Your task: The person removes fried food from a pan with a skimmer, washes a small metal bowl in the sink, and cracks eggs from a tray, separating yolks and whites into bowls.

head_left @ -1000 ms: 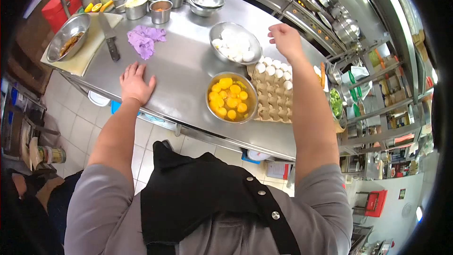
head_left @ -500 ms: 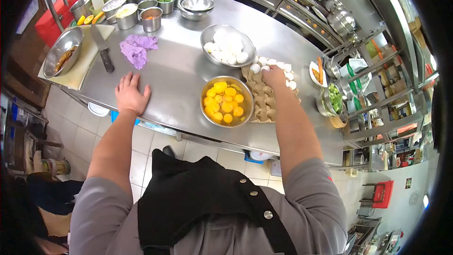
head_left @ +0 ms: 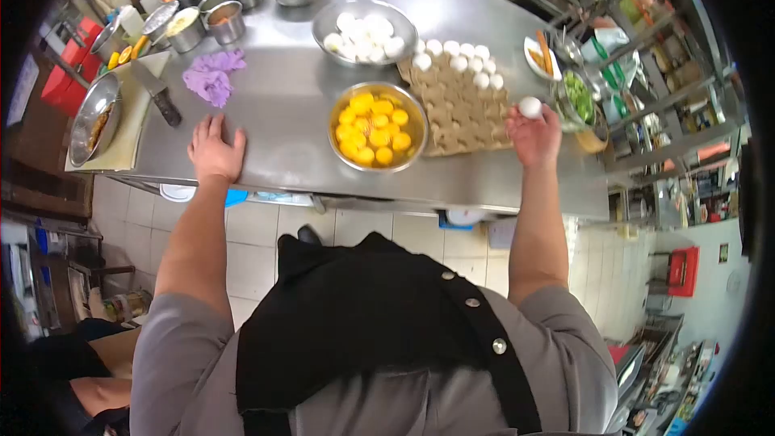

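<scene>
My right hand (head_left: 534, 137) holds a white egg (head_left: 530, 107) in its fingertips, just right of the cardboard egg tray (head_left: 460, 113). White eggs stand in the back part of that tray. My left hand (head_left: 216, 150) lies flat on the steel table (head_left: 274, 125) with its fingers spread, holding nothing. Between the hands sits a metal bowl (head_left: 335, 125) of cracked eggs with many yolks (head_left: 378, 119). Behind it is a larger metal bowl (head_left: 321, 26) filled with white eggshells (head_left: 367, 36). A crumpled purple cloth (head_left: 211, 78) lies beyond my left hand.
At the left, a knife (head_left: 157, 94) rests partly on a cutting board (head_left: 129, 145) beside a tilted bowl (head_left: 79, 109). Metal containers (head_left: 226, 26) with ingredients stand at the back left. Greens (head_left: 577, 97) and a white dish (head_left: 539, 58) are at the right. Another person's arm (head_left: 105, 391) shows at lower left.
My right hand reached down into the egg tray, then moved right and now holds an egg up. The view has shifted. My left hand remains on the table.
</scene>
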The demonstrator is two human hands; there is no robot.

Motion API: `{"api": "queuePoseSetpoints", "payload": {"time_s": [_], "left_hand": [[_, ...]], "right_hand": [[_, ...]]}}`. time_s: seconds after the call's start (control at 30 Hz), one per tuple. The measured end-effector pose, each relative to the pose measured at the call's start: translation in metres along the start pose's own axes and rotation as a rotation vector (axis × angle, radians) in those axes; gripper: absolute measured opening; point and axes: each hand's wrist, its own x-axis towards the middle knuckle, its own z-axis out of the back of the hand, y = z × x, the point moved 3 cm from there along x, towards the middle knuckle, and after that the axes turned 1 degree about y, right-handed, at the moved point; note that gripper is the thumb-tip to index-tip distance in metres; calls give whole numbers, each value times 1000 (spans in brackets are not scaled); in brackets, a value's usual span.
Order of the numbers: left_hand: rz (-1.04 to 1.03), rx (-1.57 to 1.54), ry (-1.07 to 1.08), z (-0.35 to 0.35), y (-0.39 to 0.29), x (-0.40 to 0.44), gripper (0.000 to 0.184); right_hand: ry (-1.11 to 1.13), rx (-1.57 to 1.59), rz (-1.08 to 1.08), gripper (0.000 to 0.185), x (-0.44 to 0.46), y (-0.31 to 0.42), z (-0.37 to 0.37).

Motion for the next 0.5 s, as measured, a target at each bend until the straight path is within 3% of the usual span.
{"api": "queuePoseSetpoints", "payload": {"time_s": [0.03,0.07,0.17,0.2,0.23,0.3,0.43,0.5], "left_hand": [[0,-3,2,2,-2,0,63],[3,0,5,3,-3,0,62],[-30,24,31,-6,4,6,62],[-49,24,23,-12,10,8,62],[-58,22,4,-16,10,9,62],[-44,46,0,-9,1,4,62],[-29,85,4,-5,0,4,61],[-19,80,-5,-5,2,5,60]], "right_hand": [[-29,85,9,37,-22,8,2],[-231,77,23,35,-42,13,6],[-412,-711,-36,33,-92,20,45],[-460,-1110,-39,39,-109,19,50],[-487,-1471,55,46,-123,20,51],[-455,-1738,394,48,-151,19,59],[-657,-1612,474,47,-180,-1,64],[-646,-1751,457,46,-180,-15,76]]}}
